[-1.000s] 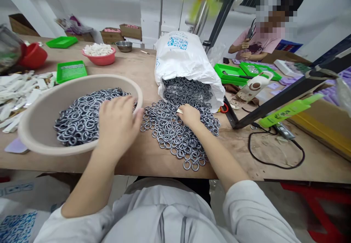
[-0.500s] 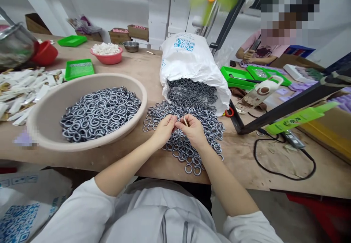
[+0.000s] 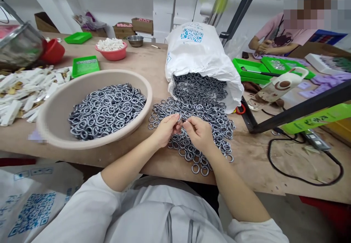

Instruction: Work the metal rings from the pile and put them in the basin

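Over a spread of loose grey rings (image 3: 197, 155), my two hands work close together. My left hand (image 3: 166, 129) is closed, pinching a grey ring (image 3: 179, 118) between thumb and fingers. Fingers curled, my right hand (image 3: 199, 131) presses up against that ring from the right. The thin pale stick it gripped a moment ago is now mostly hidden in the fist. Behind the hands, a white sack (image 3: 201, 51) lies with its mouth towards me, and rings spill out of it onto the table. To the left stands a wide beige basin (image 3: 53, 127) with many rings in it.
White pieces (image 3: 16, 93) are heaped at the left, near a green tray (image 3: 94, 67) and a red bowl (image 3: 116, 54). On the right are a dark metal frame (image 3: 296, 109), a bottle (image 3: 276, 89) and a power strip (image 3: 315, 140). Another person (image 3: 290, 38) sits across at the right.
The view has shifted, so everything sits further right. My right hand has turned its knuckles up and the pale stick no longer shows. The ring in my left hand is now more visible.
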`<move>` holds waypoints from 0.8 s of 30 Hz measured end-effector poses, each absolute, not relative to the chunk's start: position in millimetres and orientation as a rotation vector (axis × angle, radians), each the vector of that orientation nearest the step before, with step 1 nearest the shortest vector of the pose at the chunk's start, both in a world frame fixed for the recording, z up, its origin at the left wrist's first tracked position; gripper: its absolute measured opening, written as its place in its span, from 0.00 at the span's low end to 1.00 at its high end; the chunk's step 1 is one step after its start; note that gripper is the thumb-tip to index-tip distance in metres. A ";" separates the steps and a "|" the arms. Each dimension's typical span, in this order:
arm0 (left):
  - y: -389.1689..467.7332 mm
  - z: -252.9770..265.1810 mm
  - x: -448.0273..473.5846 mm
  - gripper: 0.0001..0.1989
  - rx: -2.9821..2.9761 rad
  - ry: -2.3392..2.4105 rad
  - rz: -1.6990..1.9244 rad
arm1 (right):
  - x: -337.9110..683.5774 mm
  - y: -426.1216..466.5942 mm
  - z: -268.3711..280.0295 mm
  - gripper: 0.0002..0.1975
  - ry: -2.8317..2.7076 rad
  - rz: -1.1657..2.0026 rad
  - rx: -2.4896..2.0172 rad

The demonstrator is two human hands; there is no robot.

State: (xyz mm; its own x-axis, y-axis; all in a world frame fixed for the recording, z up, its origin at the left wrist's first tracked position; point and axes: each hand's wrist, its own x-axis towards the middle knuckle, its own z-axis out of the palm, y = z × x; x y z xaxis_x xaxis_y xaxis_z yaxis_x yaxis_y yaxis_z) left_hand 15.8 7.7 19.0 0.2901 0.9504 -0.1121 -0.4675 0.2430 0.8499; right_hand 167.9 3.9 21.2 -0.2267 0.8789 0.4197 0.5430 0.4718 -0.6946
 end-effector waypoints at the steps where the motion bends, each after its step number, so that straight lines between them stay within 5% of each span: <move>1: 7.4 19.1 16.2 0.21 0.778 0.745 1.111 | 166.6 1.4 21.7 0.22 -1.962 0.452 -1.204; 16: 2.0 26.4 18.0 0.22 0.660 0.748 1.101 | 161.5 -4.0 20.4 0.24 -2.059 0.264 -1.230; 24: -2.7 18.3 15.8 0.24 0.914 0.658 0.952 | 176.4 13.1 19.7 0.25 -1.878 0.433 -1.388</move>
